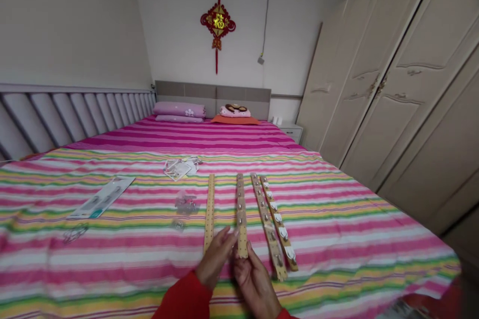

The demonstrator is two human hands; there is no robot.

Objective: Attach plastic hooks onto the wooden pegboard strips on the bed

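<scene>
Low in the frame's centre, your left hand and right hand pinch the near end of a perforated wooden strip lying on the striped bed. It looks light and stiff; grip its edges.

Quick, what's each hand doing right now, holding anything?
Left hand: fingers at the near end of the second perforated wooden strip; a firm grip cannot be told.
Right hand: fingers touch the same strip's near end; grip unclear.
</scene>
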